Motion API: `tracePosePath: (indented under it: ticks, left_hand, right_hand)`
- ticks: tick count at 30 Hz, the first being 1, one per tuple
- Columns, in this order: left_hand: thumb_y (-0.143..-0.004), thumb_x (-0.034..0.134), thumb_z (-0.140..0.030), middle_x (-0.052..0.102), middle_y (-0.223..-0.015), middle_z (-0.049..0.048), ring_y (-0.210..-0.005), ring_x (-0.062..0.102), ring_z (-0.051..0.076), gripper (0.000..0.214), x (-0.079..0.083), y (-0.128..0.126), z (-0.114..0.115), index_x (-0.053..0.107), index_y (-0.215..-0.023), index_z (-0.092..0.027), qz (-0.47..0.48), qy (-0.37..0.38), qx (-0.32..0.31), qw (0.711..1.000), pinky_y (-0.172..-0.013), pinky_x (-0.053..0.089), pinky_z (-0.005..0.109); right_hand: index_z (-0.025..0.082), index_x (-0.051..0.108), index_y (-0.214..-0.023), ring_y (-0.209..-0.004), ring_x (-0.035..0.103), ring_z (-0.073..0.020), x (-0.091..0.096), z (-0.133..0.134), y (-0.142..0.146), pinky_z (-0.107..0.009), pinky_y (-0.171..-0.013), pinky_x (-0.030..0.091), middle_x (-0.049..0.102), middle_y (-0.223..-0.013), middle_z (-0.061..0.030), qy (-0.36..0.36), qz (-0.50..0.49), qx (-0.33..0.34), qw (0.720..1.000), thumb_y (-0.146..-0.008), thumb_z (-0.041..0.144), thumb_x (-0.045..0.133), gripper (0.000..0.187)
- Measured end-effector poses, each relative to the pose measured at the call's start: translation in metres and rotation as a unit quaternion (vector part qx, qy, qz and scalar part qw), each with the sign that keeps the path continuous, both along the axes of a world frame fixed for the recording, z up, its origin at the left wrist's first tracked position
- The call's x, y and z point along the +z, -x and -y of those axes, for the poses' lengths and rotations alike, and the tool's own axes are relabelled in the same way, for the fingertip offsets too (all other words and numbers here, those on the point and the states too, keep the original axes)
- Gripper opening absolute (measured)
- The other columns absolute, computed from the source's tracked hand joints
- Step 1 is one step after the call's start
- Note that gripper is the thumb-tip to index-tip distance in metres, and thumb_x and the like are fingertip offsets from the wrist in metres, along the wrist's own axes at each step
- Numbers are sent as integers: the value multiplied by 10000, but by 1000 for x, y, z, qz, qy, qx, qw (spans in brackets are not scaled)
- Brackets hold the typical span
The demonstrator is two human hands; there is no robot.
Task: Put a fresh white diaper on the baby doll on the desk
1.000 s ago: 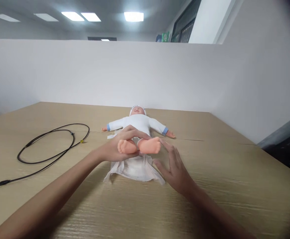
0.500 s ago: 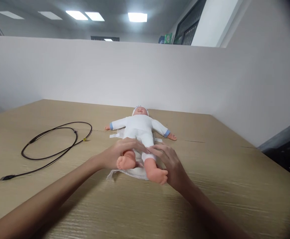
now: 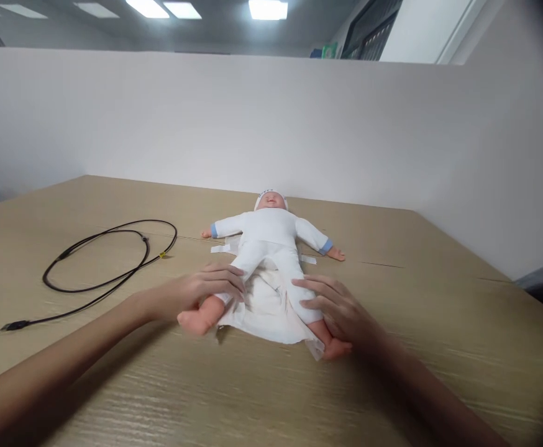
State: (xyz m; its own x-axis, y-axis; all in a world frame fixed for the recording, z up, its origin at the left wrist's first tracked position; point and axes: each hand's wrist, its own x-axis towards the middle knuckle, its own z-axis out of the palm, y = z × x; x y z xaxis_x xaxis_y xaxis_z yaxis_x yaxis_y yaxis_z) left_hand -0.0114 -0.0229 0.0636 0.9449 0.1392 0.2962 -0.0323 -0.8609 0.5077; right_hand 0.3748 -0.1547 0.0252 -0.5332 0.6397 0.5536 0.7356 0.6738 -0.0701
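A baby doll (image 3: 271, 226) in a white suit with blue cuffs lies on its back, arms out and legs spread. An unfolded white diaper (image 3: 264, 310) shows between and under its legs, with tabs sticking out on both sides of the waist. My left hand (image 3: 199, 288) is wrapped over the doll's leg on the left, just above the bare foot; its thumb is hidden. On the other leg, my right hand (image 3: 346, 307) lays its fingers over the top and holds it from the outer side, its thumb out of sight.
A black cable (image 3: 113, 287) with a plug end lies in loose loops on the wooden table (image 3: 234, 397), left of the doll. Behind the table's far edge rises a white partition (image 3: 206, 118).
The doll's legs have moved apart and lower, my left hand going left and my right hand right with them. More of the diaper now shows between the legs. The camera view has shifted slightly.
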Motion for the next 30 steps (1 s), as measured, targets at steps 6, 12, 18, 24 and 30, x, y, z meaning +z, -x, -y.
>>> tracePosePath:
  ticks: [6,12,18,24,30]
  left_hand:
    - [-953,668,-34,673,-1558,96,-1628,428,311,709,-17,1,0,569,-1593,-322,-19,-5,-8,1000,-1306,461,576]
    - [-1041,629,-96,617,-1642,89,-1669,386,292,687,-17,6,-2,489,-1678,-309,-50,-10,-15,999,-1365,406,553]
    - [-1084,481,-72,562,-1701,20,-1699,328,256,616,-7,11,2,546,-1630,-351,-91,49,3,995,-1398,347,509]
    - [-1012,755,-374,596,-1643,91,-1662,382,367,607,-12,6,22,535,-1576,-327,-56,99,63,992,-1343,405,575]
    - [-947,789,-235,695,-1463,97,-1589,467,323,488,-31,-13,41,625,-1404,-284,9,54,140,989,-1278,475,525]
  right_hand:
    - [279,690,-1115,-1441,657,-280,-4,2,-1,-525,-1101,617,734,-1511,-83,9,-3,6,1000,-1056,127,586,193]
    - [293,769,-1140,-1388,705,-254,9,3,-7,-450,-1092,643,769,-1455,-73,98,-39,10,994,-1093,189,583,218]
    - [307,733,-1324,-1462,645,-291,34,19,3,-483,-1112,639,711,-1541,-64,193,-33,-29,980,-1116,282,528,293]
    - [320,555,-1610,-1482,604,-424,32,34,30,-601,-1090,636,607,-1649,-134,151,29,-36,988,-976,728,698,767]
    - [264,690,-1419,-1350,692,-421,16,39,64,-634,-1032,653,708,-1473,-198,64,47,-124,989,-1004,321,700,419]
